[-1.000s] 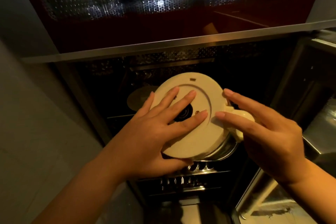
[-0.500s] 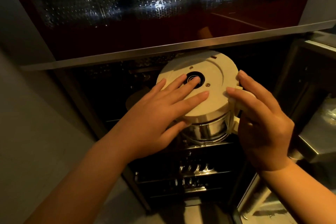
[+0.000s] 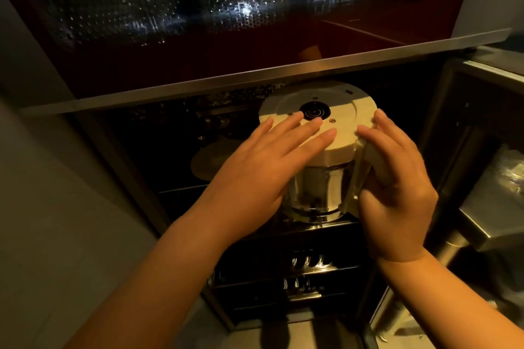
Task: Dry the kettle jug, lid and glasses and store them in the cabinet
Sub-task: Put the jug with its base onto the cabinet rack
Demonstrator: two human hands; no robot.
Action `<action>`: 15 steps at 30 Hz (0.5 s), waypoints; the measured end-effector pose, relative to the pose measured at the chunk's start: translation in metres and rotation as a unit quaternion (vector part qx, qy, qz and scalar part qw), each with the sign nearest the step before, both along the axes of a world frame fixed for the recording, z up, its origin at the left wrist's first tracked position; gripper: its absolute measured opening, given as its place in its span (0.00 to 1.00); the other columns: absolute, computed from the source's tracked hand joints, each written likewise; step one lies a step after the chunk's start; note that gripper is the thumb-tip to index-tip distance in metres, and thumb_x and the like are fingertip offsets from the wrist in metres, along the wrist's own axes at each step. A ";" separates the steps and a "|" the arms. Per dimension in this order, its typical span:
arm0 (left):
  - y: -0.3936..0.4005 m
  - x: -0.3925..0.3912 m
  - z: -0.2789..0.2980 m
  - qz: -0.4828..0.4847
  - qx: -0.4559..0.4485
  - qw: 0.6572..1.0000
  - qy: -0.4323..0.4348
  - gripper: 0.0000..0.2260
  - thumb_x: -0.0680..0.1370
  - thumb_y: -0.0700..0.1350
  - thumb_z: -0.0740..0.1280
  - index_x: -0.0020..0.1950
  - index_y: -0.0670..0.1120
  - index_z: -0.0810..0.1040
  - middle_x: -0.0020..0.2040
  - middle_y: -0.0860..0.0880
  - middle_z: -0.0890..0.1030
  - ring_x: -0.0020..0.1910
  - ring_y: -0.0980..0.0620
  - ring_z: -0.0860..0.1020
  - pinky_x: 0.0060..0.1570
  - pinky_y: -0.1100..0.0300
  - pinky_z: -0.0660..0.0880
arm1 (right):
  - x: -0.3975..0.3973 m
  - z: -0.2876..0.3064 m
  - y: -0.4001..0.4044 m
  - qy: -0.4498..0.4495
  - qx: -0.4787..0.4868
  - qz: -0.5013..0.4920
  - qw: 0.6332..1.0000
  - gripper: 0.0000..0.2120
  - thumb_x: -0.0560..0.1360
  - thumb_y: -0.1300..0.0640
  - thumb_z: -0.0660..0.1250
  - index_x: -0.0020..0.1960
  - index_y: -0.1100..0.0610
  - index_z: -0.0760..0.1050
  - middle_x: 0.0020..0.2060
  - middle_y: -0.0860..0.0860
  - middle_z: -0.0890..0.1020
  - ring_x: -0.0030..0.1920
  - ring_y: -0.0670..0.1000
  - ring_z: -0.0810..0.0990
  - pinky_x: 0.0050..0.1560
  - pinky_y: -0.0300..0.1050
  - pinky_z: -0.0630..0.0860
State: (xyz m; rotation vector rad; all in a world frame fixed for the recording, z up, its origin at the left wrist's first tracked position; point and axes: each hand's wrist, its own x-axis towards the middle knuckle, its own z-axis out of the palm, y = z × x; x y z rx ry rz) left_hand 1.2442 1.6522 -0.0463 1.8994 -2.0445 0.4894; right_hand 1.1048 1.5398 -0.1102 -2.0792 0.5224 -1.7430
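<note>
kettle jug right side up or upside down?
Upside down: the kettle jug shows its flat base with the round connector on top, under the left hand.

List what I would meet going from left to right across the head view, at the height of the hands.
Grey wall → round lid lying in the dark cabinet → left hand, flat on the kettle base → upside-down kettle jug → right hand around the handle → steel box.

Steel kettle jug (image 3: 314,190) stands upside down, cream base up, in the cabinet (image 3: 198,99).
</note>
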 end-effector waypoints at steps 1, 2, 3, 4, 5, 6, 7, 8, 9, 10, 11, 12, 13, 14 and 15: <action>-0.004 -0.002 -0.001 0.007 -0.010 1.000 -0.007 0.40 0.70 0.27 0.66 0.76 0.51 0.56 0.76 0.50 0.58 0.75 0.53 0.51 0.73 0.57 0.42 | 0.002 0.001 0.000 -0.002 0.013 -0.002 1.000 0.21 0.71 0.62 0.59 0.63 0.59 0.73 0.66 0.55 0.72 0.68 0.48 0.69 0.64 0.35 0.66; -0.008 -0.004 -0.003 0.015 -0.022 1.000 -0.014 0.41 0.69 0.26 0.66 0.76 0.50 0.56 0.76 0.49 0.59 0.75 0.52 0.51 0.73 0.56 0.43 | 0.004 0.001 0.000 -0.002 0.022 -0.005 1.000 0.22 0.71 0.63 0.60 0.64 0.58 0.73 0.67 0.54 0.71 0.68 0.47 0.68 0.64 0.35 0.66; -0.012 -0.006 -0.006 0.027 -0.035 0.999 -0.017 0.40 0.69 0.26 0.66 0.76 0.49 0.56 0.76 0.48 0.58 0.75 0.51 0.51 0.73 0.55 0.44 | 0.007 0.002 -0.001 0.000 0.029 -0.008 1.000 0.22 0.71 0.65 0.61 0.64 0.57 0.72 0.67 0.53 0.71 0.69 0.46 0.67 0.64 0.34 0.66; -0.016 -0.008 -0.009 0.041 -0.049 0.998 -0.016 0.39 0.71 0.27 0.65 0.76 0.48 0.55 0.77 0.47 0.57 0.76 0.50 0.51 0.73 0.54 0.44 | 0.009 0.002 -0.002 0.005 0.035 -0.009 0.999 0.23 0.71 0.67 0.62 0.65 0.56 0.72 0.68 0.52 0.70 0.69 0.46 0.67 0.64 0.35 0.66; -0.020 -0.010 -0.014 0.059 -0.062 0.996 -0.015 0.37 0.73 0.29 0.64 0.77 0.48 0.53 0.77 0.46 0.56 0.76 0.48 0.50 0.73 0.52 0.44 | 0.012 0.003 -0.002 0.012 0.041 -0.008 0.999 0.24 0.71 0.69 0.64 0.65 0.55 0.71 0.69 0.51 0.69 0.69 0.46 0.66 0.65 0.35 0.66; -0.023 -0.012 -0.019 0.079 -0.074 0.994 -0.021 0.35 0.75 0.33 0.63 0.77 0.47 0.51 0.78 0.45 0.53 0.76 0.47 0.48 0.73 0.51 0.44 | 0.014 0.004 -0.003 0.020 0.045 -0.005 0.999 0.26 0.71 0.70 0.65 0.66 0.54 0.71 0.69 0.50 0.68 0.70 0.46 0.66 0.65 0.37 0.67; -0.026 -0.014 -0.024 0.101 -0.083 0.991 -0.030 0.33 0.77 0.40 0.62 0.77 0.46 0.48 0.78 0.44 0.50 0.76 0.45 0.46 0.73 0.50 0.43 | 0.016 0.005 -0.003 0.031 0.048 0.000 0.998 0.27 0.71 0.70 0.66 0.67 0.54 0.70 0.70 0.50 0.67 0.70 0.45 0.65 0.66 0.39 0.67; -0.029 -0.016 -0.028 0.122 -0.086 0.988 -0.037 0.33 0.78 0.47 0.60 0.77 0.44 0.44 0.78 0.43 0.46 0.76 0.44 0.44 0.73 0.49 0.42 | 0.017 0.005 -0.004 0.044 0.051 0.006 0.998 0.28 0.71 0.71 0.66 0.67 0.53 0.69 0.71 0.49 0.66 0.70 0.45 0.64 0.66 0.41 0.67; -0.031 -0.017 -0.031 0.138 -0.083 0.986 -0.034 0.35 0.78 0.54 0.57 0.76 0.44 0.41 0.77 0.42 0.43 0.76 0.44 0.42 0.74 0.48 0.41 | 0.017 0.006 -0.005 0.061 0.055 0.015 0.997 0.29 0.70 0.71 0.66 0.68 0.53 0.68 0.72 0.48 0.65 0.71 0.45 0.62 0.67 0.42 0.67; -0.033 -0.019 -0.033 0.150 -0.079 0.985 -0.027 0.37 0.77 0.57 0.55 0.76 0.44 0.38 0.77 0.42 0.41 0.76 0.43 0.39 0.74 0.48 0.41 | 0.017 0.007 -0.007 0.081 0.057 0.026 0.995 0.31 0.70 0.71 0.66 0.69 0.52 0.66 0.72 0.48 0.63 0.72 0.44 0.60 0.68 0.41 0.66; -0.036 -0.018 -0.033 0.158 -0.077 0.984 -0.021 0.38 0.76 0.60 0.54 0.76 0.43 0.37 0.77 0.41 0.40 0.75 0.43 0.38 0.74 0.47 0.40 | 0.016 0.008 -0.009 0.103 0.054 0.037 0.993 0.33 0.69 0.71 0.66 0.71 0.51 0.64 0.73 0.47 0.61 0.72 0.43 0.58 0.68 0.38 0.64; -0.038 -0.017 -0.033 0.167 -0.077 0.983 -0.019 0.40 0.76 0.61 0.53 0.75 0.43 0.35 0.77 0.41 0.39 0.75 0.43 0.37 0.74 0.47 0.40 | 0.016 0.009 -0.011 0.122 0.046 0.046 0.990 0.35 0.69 0.70 0.66 0.72 0.51 0.62 0.74 0.47 0.58 0.73 0.42 0.56 0.68 0.34 0.61; -0.040 -0.015 -0.033 0.175 -0.078 0.981 -0.019 0.41 0.75 0.62 0.54 0.75 0.43 0.34 0.77 0.40 0.39 0.75 0.43 0.37 0.74 0.47 0.39 | 0.015 0.010 -0.013 0.136 0.038 0.057 0.988 0.36 0.70 0.69 0.65 0.73 0.51 0.59 0.75 0.46 0.56 0.73 0.41 0.55 0.67 0.30 0.60; -0.043 -0.013 -0.032 0.182 -0.079 0.980 -0.018 0.42 0.74 0.62 0.54 0.74 0.43 0.33 0.77 0.40 0.40 0.75 0.43 0.36 0.73 0.48 0.39 | 0.014 0.011 -0.014 0.144 0.035 0.070 0.987 0.36 0.71 0.68 0.65 0.74 0.50 0.56 0.75 0.46 0.54 0.73 0.40 0.53 0.66 0.27 0.58; -0.045 -0.011 -0.031 0.190 -0.078 0.979 -0.012 0.43 0.74 0.62 0.56 0.73 0.44 0.31 0.77 0.40 0.39 0.74 0.44 0.35 0.73 0.49 0.38 | 0.013 0.010 -0.015 0.149 0.035 0.083 0.985 0.37 0.72 0.67 0.65 0.75 0.49 0.53 0.75 0.45 0.53 0.73 0.39 0.52 0.66 0.26 0.56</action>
